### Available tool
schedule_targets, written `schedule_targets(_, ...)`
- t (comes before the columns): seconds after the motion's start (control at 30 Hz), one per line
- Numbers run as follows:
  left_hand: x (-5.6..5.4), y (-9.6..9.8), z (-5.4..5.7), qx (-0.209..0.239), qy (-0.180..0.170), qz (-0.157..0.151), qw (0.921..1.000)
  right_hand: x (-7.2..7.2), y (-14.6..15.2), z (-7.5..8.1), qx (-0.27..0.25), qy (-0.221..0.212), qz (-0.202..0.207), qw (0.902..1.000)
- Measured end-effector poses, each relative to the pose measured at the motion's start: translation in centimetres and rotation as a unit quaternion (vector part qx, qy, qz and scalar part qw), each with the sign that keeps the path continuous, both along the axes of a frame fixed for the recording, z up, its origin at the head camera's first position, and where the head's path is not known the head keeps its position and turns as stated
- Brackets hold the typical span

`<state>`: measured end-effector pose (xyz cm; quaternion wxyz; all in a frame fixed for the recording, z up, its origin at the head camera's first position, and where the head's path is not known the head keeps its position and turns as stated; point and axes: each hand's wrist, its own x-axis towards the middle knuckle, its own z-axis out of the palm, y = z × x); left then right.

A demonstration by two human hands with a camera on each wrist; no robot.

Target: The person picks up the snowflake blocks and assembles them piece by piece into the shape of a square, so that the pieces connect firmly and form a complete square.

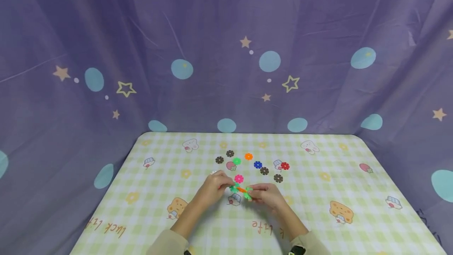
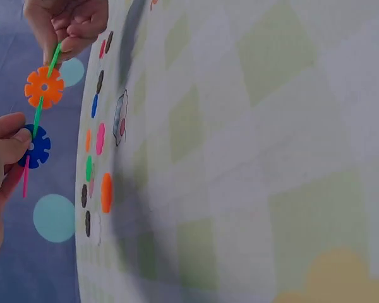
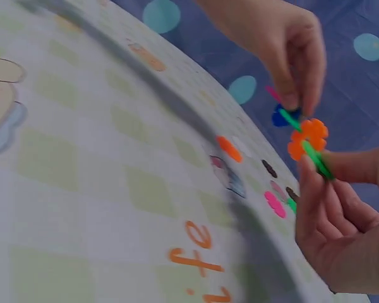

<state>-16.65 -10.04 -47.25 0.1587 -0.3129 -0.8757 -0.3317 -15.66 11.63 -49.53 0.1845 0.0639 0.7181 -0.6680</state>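
Observation:
Both hands hold a short chain of slotted plastic interlocking discs above the table. My left hand (image 1: pixel 213 187) pinches the end with the blue disc (image 2: pixel 38 148), and a pink disc (image 2: pixel 25 178) seen edge-on sticks out beside it. A green disc (image 2: pixel 38 117) joins the blue one to the orange disc (image 2: pixel 44 87) in the middle. At the other end, my right hand (image 3: pixel 341 218) pinches another green disc (image 3: pixel 317 160) between thumb and fingers; it is slotted into the orange one. The fingers partly cover both ends.
Loose discs lie on the checked tablecloth (image 1: pixel 141 208) beyond the hands: pink (image 1: pixel 239 178), green (image 1: pixel 237 161), orange (image 1: pixel 249 156), blue (image 1: pixel 258 164), red (image 1: pixel 285 166) and several dark brown ones (image 1: pixel 264 171). A purple curtain (image 1: pixel 226 101) hangs behind the table.

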Motion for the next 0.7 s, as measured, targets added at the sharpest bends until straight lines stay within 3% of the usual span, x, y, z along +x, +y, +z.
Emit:
schedule_targets(0.2,-0.2,-0.2,0.0,0.024,0.032,0.021,0.999,-0.7,0.8,0.2,-0.01,-0.023,0.065,0.9975)
schedule_targets(0.33,0.0,-0.1,0.0,0.029,0.055,0.04,0.9973,-0.7,0.6,-0.2,-0.054,-0.031,0.067,0.9958)
schedule_targets(0.43,0.7,0.3,-0.3,0.038,0.048,0.079,0.9949,-0.5,0.2,-0.6,-0.095,-0.035,0.05,0.9936)
schedule_targets(0.5,1.2,0.6,-0.6,0.065,0.021,0.11,0.9916,-0.5,0.0,-0.8,-0.115,-0.036,0.033,0.9922)
schedule_targets(0.57,1.7,1.0,-0.9,0.109,-0.03,0.136,0.9843,-0.6,-0.2,-0.9,-0.125,-0.036,0.015,0.9914)
schedule_targets(0.63,2.0,1.3,-1.3,0.167,-0.103,0.147,0.9695,-0.7,-0.4,-1.0,-0.131,-0.033,0.0,0.9908)
schedule_targets(0.7,2.2,1.6,-1.7,0.223,-0.179,0.147,0.947,-0.7,-0.6,-1.1,-0.133,-0.031,-0.01,0.9906)
